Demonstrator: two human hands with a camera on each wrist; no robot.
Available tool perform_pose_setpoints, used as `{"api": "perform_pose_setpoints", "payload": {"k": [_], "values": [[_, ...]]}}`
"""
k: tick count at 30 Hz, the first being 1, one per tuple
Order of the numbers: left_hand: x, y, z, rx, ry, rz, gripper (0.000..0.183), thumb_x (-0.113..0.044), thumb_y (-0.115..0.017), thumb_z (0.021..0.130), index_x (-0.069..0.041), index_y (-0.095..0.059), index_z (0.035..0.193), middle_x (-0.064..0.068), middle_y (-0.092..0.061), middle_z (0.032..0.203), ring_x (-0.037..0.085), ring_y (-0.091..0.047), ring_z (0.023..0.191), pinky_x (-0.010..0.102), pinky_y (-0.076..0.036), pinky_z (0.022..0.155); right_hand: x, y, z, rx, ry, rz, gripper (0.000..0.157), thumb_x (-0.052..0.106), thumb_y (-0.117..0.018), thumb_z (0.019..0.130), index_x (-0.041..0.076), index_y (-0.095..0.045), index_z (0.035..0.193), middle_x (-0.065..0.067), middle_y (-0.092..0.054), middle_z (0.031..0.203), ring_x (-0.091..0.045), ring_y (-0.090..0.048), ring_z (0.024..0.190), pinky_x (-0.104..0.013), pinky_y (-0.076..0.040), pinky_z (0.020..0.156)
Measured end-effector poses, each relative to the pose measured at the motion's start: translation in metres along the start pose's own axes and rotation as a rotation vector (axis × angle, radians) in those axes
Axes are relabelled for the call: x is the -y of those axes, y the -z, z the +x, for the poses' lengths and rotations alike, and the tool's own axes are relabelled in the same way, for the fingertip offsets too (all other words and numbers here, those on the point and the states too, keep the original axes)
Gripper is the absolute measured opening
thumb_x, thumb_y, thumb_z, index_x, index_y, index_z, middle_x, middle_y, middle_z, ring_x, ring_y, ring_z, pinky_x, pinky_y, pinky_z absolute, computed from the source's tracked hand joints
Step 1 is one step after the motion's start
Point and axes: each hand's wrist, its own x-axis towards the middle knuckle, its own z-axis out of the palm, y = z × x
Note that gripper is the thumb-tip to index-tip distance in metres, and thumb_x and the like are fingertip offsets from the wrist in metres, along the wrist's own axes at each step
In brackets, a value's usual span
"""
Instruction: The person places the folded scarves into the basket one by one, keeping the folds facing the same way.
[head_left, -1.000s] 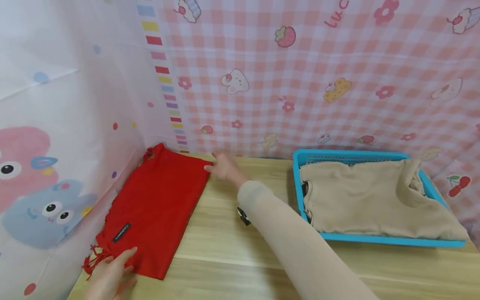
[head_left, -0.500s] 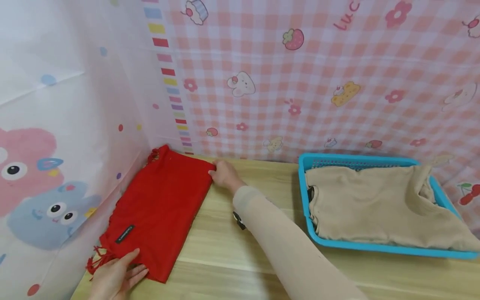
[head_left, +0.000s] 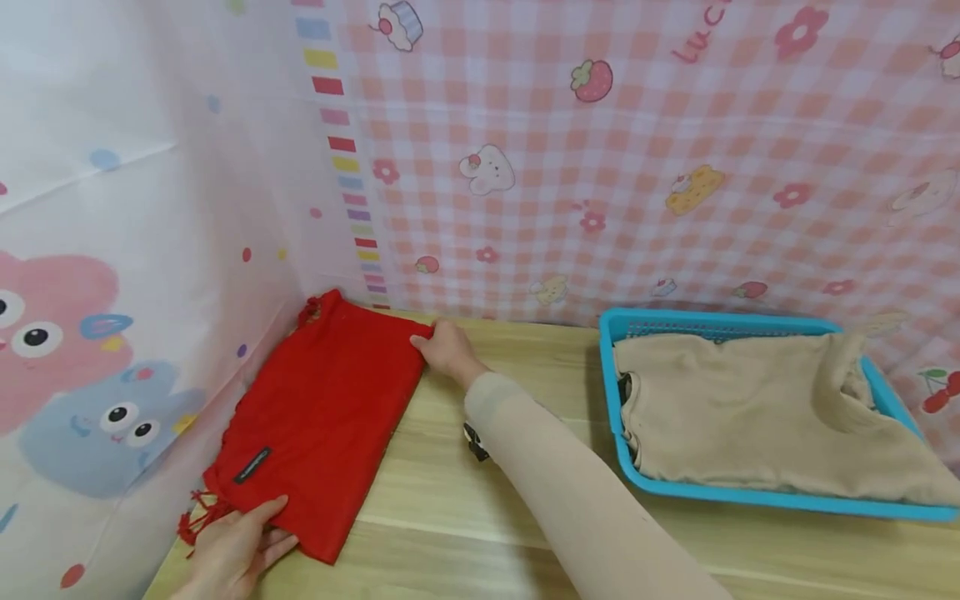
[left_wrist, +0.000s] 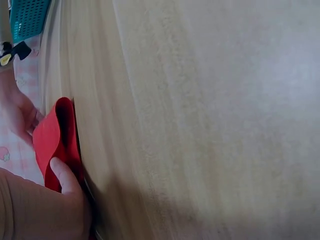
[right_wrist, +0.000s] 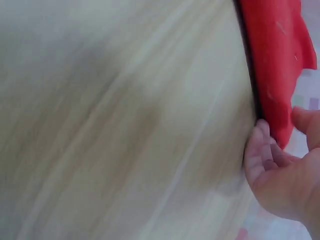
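Note:
A folded red scarf [head_left: 322, 408] with a small dark label and a fringed side lies on the wooden table at the left. My left hand [head_left: 236, 542] pinches its near edge, thumb on top and fingers tucked beneath. At the far right corner, my right hand [head_left: 450, 352] holds the cloth between thumb and fingers. In the left wrist view the scarf [left_wrist: 47, 137] shows an open fold at its end, with the left thumb [left_wrist: 62, 172] pressed on it. The right wrist view shows the right fingers [right_wrist: 257, 150] curled at the scarf's corner.
To the right stands a blue plastic basket [head_left: 750, 495] holding folded beige cloth [head_left: 720, 408], part of which hangs over the rim. A pink checked curtain [head_left: 525, 233] backs the table [head_left: 435, 508], and a white printed sheet [head_left: 187, 250] borders the left side.
My right hand has come against the far right corner and taken hold of it. The left fingers have slid under the near edge. The view has shifted slightly; the scarf lies much as before.

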Motion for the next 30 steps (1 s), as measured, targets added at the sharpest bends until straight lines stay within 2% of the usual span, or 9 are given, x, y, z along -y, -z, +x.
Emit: {"api": "perform_pose_setpoints", "payload": {"k": [4, 8, 12, 15, 19, 24, 26, 28, 30], "values": [[0.002, 0.0, 0.0, 0.026, 0.009, 0.016, 0.05, -0.013, -0.069, 0.102, 0.012, -0.038, 0.133, 0.007, -0.067, 0.081, 0.024, -0.072, 0.067, 0.043, -0.064, 0.075, 0.001, -0.005, 0.0, -0.023, -0.021, 0.014, 0.037, 0.022, -0.069, 0.103, -0.001, -0.067, 0.131, -0.014, -0.071, 0.123, -0.029, -0.065, 0.109, -0.037, -0.054, 0.099], [0.001, 0.002, 0.001, 0.074, 0.005, 0.031, 0.042, -0.013, -0.068, 0.103, 0.009, -0.045, 0.13, 0.005, -0.068, 0.081, 0.022, -0.072, 0.068, 0.041, -0.065, 0.075, -0.007, -0.004, -0.003, -0.092, -0.008, 0.02, 0.028, 0.014, -0.07, 0.101, 0.002, -0.074, 0.125, -0.011, -0.074, 0.122, -0.027, -0.067, 0.108, -0.036, -0.055, 0.096], [-0.006, 0.007, 0.006, 0.09, -0.017, 0.067, 0.037, -0.013, -0.069, 0.102, 0.007, -0.052, 0.128, 0.002, -0.07, 0.081, 0.02, -0.071, 0.067, 0.037, -0.065, 0.072, -0.015, 0.0, -0.012, -0.139, 0.004, 0.038, 0.009, 0.009, -0.071, 0.098, 0.0, -0.072, 0.094, -0.006, -0.066, 0.085, -0.023, -0.061, 0.084, -0.029, -0.051, 0.075], [-0.014, 0.009, 0.011, 0.097, -0.054, 0.107, 0.045, -0.015, -0.069, 0.102, 0.011, -0.05, 0.134, -0.002, -0.071, 0.079, 0.017, -0.072, 0.067, 0.034, -0.064, 0.069, -0.019, 0.005, -0.023, -0.162, -0.032, 0.051, 0.017, 0.007, -0.071, 0.095, 0.005, -0.063, 0.08, 0.0, -0.052, 0.072, -0.019, -0.051, 0.073, -0.026, -0.042, 0.066], [-0.023, 0.011, 0.02, 0.103, -0.133, 0.188, 0.053, -0.016, -0.07, 0.1, 0.013, -0.05, 0.139, -0.005, -0.071, 0.077, 0.012, -0.072, 0.066, 0.03, -0.063, 0.064, -0.024, 0.016, -0.043, -0.177, -0.11, 0.083, 0.014, 0.006, -0.069, 0.091, 0.007, -0.065, 0.078, 0.002, -0.055, 0.073, -0.018, -0.051, 0.072, -0.027, -0.043, 0.062], [-0.033, 0.009, 0.034, 0.111, -0.225, 0.328, 0.057, -0.019, -0.07, 0.1, 0.015, -0.051, 0.141, -0.006, -0.071, 0.076, 0.01, -0.069, 0.063, 0.026, -0.059, 0.059, -0.039, 0.027, -0.073, -0.16, -0.199, 0.094, 0.032, 0.003, -0.07, 0.087, 0.012, -0.05, 0.064, 0.001, -0.045, 0.061, -0.017, -0.045, 0.06, -0.026, -0.037, 0.052], [-0.038, 0.008, 0.04, 0.116, -0.268, 0.389, 0.061, -0.021, -0.069, 0.1, 0.016, -0.048, 0.144, -0.001, -0.072, 0.086, 0.012, -0.069, 0.069, 0.025, -0.058, 0.061, -0.044, 0.031, -0.087, -0.14, -0.227, 0.104, 0.038, 0.001, -0.071, 0.086, 0.014, -0.045, 0.062, 0.001, -0.046, 0.056, -0.015, -0.048, 0.053, -0.024, -0.037, 0.048], [-0.042, 0.006, 0.043, 0.101, -0.317, 0.473, 0.064, -0.022, -0.068, 0.1, 0.018, -0.046, 0.146, 0.011, -0.073, 0.106, 0.019, -0.07, 0.087, 0.022, -0.056, 0.065, -0.047, 0.034, -0.102, -0.111, -0.241, 0.124, 0.041, 0.0, -0.07, 0.086, 0.014, -0.042, 0.06, 0.0, -0.048, 0.052, -0.015, -0.051, 0.048, -0.023, -0.039, 0.045], [-0.046, 0.002, 0.046, 0.093, -0.365, 0.548, 0.066, -0.021, -0.067, 0.1, 0.019, -0.044, 0.146, 0.027, -0.063, 0.127, 0.032, -0.065, 0.108, 0.027, -0.058, 0.077, -0.05, 0.038, -0.116, -0.081, -0.237, 0.14, 0.042, -0.002, -0.068, 0.086, 0.014, -0.041, 0.059, -0.004, -0.053, 0.049, -0.017, -0.057, 0.044, -0.023, -0.043, 0.043]]}}
